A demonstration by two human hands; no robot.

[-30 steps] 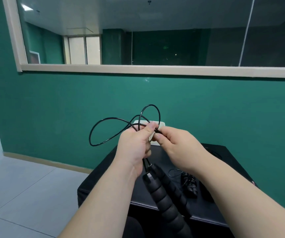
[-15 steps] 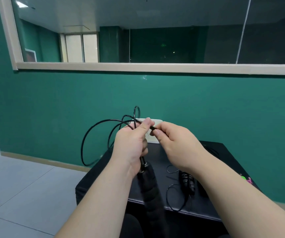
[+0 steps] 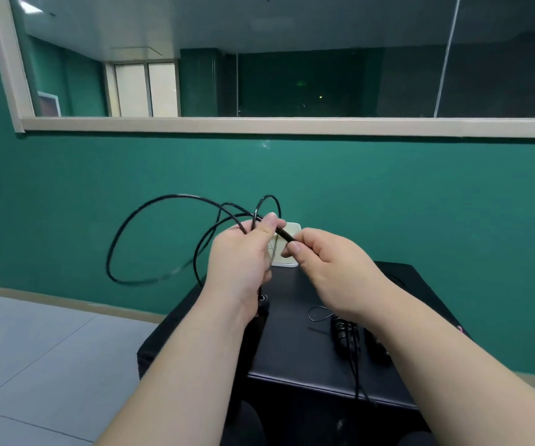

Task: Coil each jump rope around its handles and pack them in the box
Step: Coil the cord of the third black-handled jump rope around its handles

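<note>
A thin black jump rope (image 3: 121, 233) loops out to the left in front of me. My left hand (image 3: 243, 255) grips the gathered strands, and the rope's black handles (image 3: 258, 320) hang below its wrist, mostly hidden. My right hand (image 3: 327, 268) pinches the same rope between thumb and forefinger, just right of the left thumb. A second black jump rope (image 3: 345, 336), wound around its handles, lies on the black table (image 3: 292, 349) under my right wrist. A small white box (image 3: 288, 246) stands at the table's far edge, partly behind my hands.
A green wall with a long window runs behind the table. Grey floor tiles lie to the left. A small pink object (image 3: 460, 328) shows at the table's right edge beside my right forearm.
The rope's loop has swung wider to the left and grown larger. My hands have drawn slightly apart along the rope, and the handles have dropped behind my left forearm.
</note>
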